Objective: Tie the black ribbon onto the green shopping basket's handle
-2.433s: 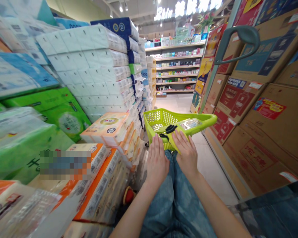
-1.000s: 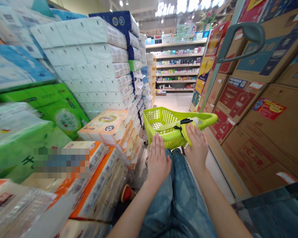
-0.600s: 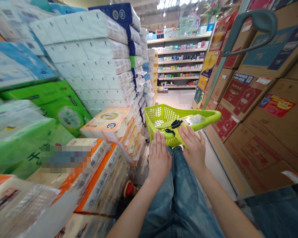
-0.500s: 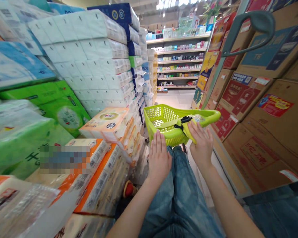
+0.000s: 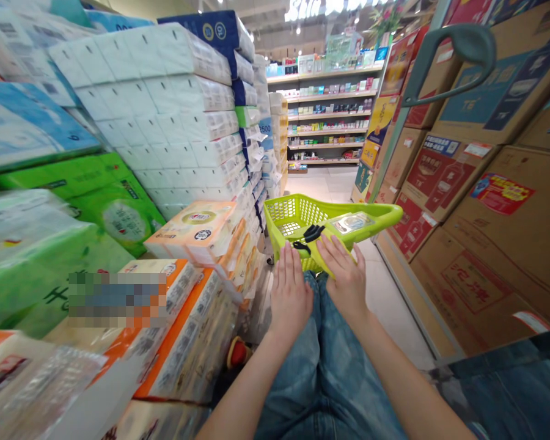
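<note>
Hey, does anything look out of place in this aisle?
A small red object sits low at the foot of the orange-edged tissue packs, partly hidden. It doesn't look like the stacked stock around it, though it's too unclear to name.

Lit sign (image 5: 311,7) over the far shelves: "Skin", rest cut off at the top edge. Blue-and-white tissue pack (image 5: 266,127) in the stack: "2500". Cardboard carton (image 5: 474,282), lower right: red Chinese characters "沱牌".

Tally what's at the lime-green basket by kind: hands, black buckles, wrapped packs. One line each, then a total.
At the lime-green basket:
Hands: 2
Black strap buckle: 1
Wrapped flat pack: 1
Total: 4
</note>
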The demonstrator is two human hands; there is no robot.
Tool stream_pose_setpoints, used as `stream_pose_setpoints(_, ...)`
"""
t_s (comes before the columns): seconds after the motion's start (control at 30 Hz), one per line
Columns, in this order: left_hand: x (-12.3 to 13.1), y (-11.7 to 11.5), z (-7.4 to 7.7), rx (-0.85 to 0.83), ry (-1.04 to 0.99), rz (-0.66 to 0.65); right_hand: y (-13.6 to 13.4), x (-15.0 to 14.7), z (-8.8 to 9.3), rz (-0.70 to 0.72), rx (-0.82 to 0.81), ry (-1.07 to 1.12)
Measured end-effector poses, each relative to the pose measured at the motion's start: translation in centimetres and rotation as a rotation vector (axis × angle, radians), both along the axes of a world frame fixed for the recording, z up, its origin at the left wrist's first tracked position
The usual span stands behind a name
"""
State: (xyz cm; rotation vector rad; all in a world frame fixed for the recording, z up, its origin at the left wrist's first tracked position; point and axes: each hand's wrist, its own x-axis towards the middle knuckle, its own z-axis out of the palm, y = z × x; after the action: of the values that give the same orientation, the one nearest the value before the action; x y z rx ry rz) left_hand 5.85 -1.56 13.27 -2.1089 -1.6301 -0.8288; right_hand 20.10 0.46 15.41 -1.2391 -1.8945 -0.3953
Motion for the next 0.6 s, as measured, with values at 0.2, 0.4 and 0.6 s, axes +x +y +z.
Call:
stream_pose_setpoints(0.2, 0.4, 0.0, -0.1, -0.001, -0.036, -0.006, 1.7, 4.0, 0.3, -0.186, 0.009, 0.141)
stream_pose_setpoints(0.4, 0.4, 0.0, -0.2, 0.014, -0.034, -0.006, -0.4, -1.7, 0.0, -0.131, -0.044, 0.113)
stream_pose_setpoints(0.6, 0.0, 0.1, -0.3, 0.031, 0.004, 0.015, -1.4, -3.3, -0.1, 0.017, -0.008, 0.03)
